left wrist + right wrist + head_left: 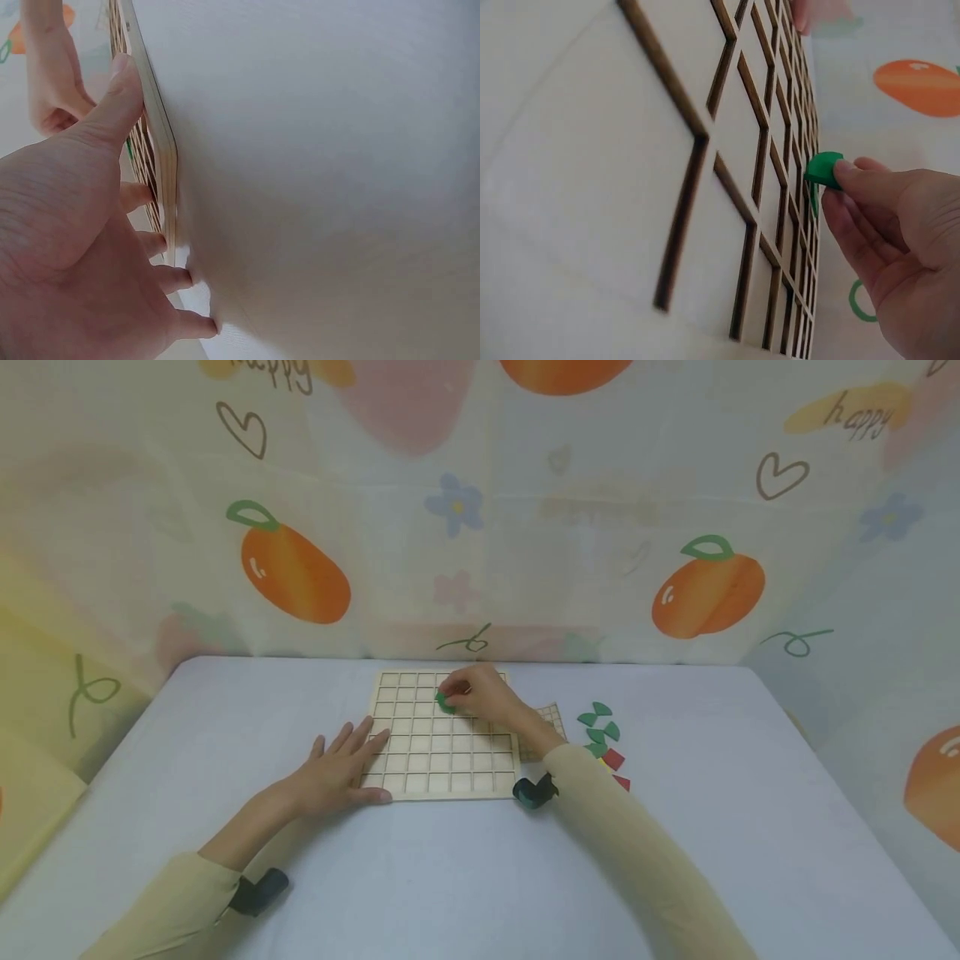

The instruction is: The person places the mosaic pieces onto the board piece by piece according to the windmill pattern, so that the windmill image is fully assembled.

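A square wooden grid board lies on the white table. My right hand is over its far part and pinches a green quarter-circle piece between thumb and fingers. Just beyond that piece, a second bit of green shows at the board's surface in the right wrist view. My left hand rests with spread fingers at the board's near left corner, its thumb along the near edge. In the left wrist view, two of its fingers reach over the grid and the others touch the cloth.
A smaller gridded board lies partly behind my right forearm. Right of it are several loose green pieces and red pieces, with a bit of yellow among them. A printed curtain hangs behind the table's far edge.
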`<action>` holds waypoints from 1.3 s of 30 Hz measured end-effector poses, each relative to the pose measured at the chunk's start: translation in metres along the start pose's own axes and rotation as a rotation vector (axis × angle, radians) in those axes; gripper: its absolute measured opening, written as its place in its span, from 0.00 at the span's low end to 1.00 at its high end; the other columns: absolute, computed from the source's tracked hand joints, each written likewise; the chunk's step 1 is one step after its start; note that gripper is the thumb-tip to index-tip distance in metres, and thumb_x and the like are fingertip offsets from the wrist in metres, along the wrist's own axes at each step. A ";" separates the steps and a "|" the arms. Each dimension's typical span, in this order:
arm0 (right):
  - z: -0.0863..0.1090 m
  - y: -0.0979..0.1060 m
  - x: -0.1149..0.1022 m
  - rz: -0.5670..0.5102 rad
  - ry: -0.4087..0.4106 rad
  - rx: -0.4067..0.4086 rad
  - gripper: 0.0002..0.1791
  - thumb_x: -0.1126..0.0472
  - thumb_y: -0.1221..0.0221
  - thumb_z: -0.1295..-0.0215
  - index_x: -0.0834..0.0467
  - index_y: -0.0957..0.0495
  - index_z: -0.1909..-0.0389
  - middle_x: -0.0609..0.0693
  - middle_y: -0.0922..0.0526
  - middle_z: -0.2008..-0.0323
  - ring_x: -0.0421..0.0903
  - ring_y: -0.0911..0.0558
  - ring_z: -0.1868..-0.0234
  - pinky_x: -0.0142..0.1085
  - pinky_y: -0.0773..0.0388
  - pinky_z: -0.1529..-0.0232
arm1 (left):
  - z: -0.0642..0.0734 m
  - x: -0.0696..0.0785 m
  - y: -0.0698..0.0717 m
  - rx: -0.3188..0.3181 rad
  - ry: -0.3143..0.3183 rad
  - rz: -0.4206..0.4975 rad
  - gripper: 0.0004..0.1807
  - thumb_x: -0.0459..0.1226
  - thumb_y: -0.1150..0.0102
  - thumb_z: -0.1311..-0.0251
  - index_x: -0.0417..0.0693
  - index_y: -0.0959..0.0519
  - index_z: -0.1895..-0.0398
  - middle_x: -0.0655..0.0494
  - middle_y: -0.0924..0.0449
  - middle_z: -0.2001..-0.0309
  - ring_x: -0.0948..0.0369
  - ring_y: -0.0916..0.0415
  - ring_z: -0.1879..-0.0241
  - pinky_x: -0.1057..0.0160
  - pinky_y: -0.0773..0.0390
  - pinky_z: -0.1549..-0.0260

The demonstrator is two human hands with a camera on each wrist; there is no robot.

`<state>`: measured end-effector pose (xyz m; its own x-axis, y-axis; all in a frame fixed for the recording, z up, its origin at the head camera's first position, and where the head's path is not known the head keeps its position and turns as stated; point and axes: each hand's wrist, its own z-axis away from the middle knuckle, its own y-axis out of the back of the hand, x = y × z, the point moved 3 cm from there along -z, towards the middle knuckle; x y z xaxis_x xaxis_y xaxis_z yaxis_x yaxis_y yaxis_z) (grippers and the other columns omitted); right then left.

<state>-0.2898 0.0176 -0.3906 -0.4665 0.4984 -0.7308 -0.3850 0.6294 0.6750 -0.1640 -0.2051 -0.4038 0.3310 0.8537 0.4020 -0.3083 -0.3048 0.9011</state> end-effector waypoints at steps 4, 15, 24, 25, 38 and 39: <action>-0.002 -0.003 -0.001 0.002 0.003 0.004 0.10 0.69 0.35 0.38 0.64 0.16 0.56 0.54 0.13 0.60 0.45 0.16 0.60 0.29 0.21 0.57 | 0.000 0.001 0.001 0.001 -0.005 0.005 0.52 0.61 0.40 0.42 0.42 0.48 0.23 0.33 0.60 0.24 0.31 0.64 0.27 0.24 0.63 0.39; -0.001 -0.005 -0.002 0.105 -0.035 -0.006 0.07 0.66 0.36 0.36 0.61 0.14 0.59 0.51 0.13 0.59 0.44 0.16 0.56 0.29 0.22 0.53 | 0.001 0.005 0.004 -0.001 -0.005 0.027 0.51 0.59 0.40 0.41 0.41 0.48 0.23 0.33 0.61 0.24 0.32 0.65 0.27 0.25 0.64 0.38; -0.002 -0.010 0.000 0.191 -0.020 -0.013 0.07 0.68 0.37 0.35 0.62 0.14 0.59 0.51 0.13 0.59 0.43 0.16 0.57 0.29 0.22 0.56 | 0.001 0.003 0.003 0.005 0.001 0.029 0.52 0.59 0.38 0.42 0.41 0.47 0.24 0.33 0.61 0.24 0.31 0.65 0.27 0.25 0.64 0.38; -0.002 -0.011 0.000 0.195 -0.022 -0.012 0.06 0.68 0.37 0.36 0.62 0.14 0.60 0.51 0.13 0.59 0.43 0.17 0.58 0.29 0.22 0.56 | 0.001 0.003 0.002 0.005 0.001 0.030 0.52 0.59 0.38 0.42 0.41 0.47 0.24 0.33 0.61 0.24 0.31 0.65 0.27 0.25 0.64 0.38; 0.001 -0.011 -0.001 0.207 -0.030 0.003 0.07 0.68 0.38 0.35 0.61 0.13 0.59 0.51 0.13 0.60 0.43 0.17 0.60 0.30 0.22 0.59 | 0.002 0.003 0.000 0.000 0.026 0.040 0.54 0.61 0.39 0.44 0.42 0.49 0.23 0.35 0.62 0.23 0.33 0.66 0.26 0.26 0.66 0.37; 0.002 -0.011 -0.001 0.208 -0.028 0.005 0.07 0.68 0.38 0.35 0.61 0.13 0.60 0.51 0.13 0.60 0.43 0.17 0.60 0.30 0.22 0.60 | 0.002 0.003 0.000 0.002 0.027 0.036 0.54 0.61 0.39 0.44 0.42 0.48 0.23 0.35 0.62 0.23 0.33 0.66 0.26 0.26 0.66 0.37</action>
<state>-0.2839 0.0113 -0.3972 -0.5129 0.6347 -0.5780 -0.2787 0.5136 0.8115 -0.1607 -0.2033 -0.4025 0.2954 0.8531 0.4301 -0.3179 -0.3368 0.8863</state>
